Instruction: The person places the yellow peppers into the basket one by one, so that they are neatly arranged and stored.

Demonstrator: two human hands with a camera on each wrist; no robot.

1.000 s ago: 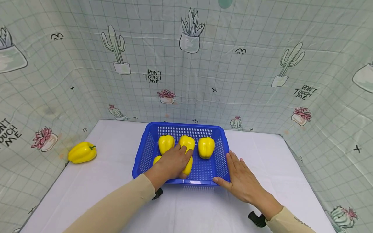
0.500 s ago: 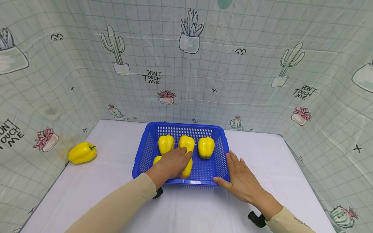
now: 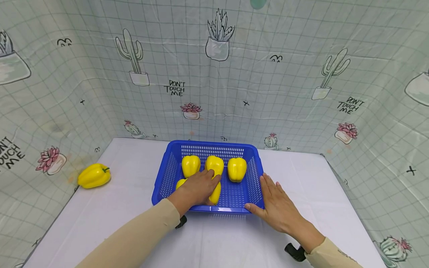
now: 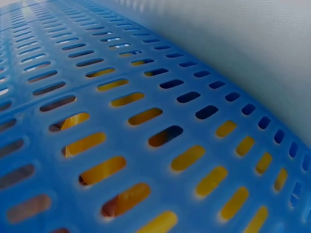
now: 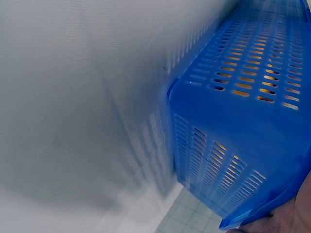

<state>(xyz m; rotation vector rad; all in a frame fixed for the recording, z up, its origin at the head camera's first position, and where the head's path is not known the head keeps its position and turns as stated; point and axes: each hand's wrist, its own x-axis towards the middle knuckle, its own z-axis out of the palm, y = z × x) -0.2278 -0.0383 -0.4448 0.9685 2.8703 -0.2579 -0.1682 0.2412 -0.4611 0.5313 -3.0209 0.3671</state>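
Note:
My left hand (image 3: 197, 187) reaches over the front of a blue plastic basket (image 3: 249, 206), its fingers curled round a yellow bell pepper (image 3: 215, 193) that it partly hides. Behind that stand three yellow bell peppers in a row: the left one (image 3: 191, 166), the middle one (image 3: 215, 165) near my fingertips, and the right one (image 3: 237, 169). Another bell pepper (image 3: 180, 183) is mostly covered by my left hand. At the basket's front right corner rests my right hand (image 3: 279, 208), fingers extended along the side, thumb on the front rim.
A yellow bell pepper (image 3: 94, 176) with a green stem lies on the white tabletop (image 3: 130, 197), left of the basket. Patterned cloth (image 3: 214, 85) hangs behind and at both sides. The left wrist view is filled mostly by the slotted basket wall (image 4: 141, 77).
The bell pepper in my left hand has shifted very slightly toward the basket's front wall. My right hand and the other bell peppers look unmoved.

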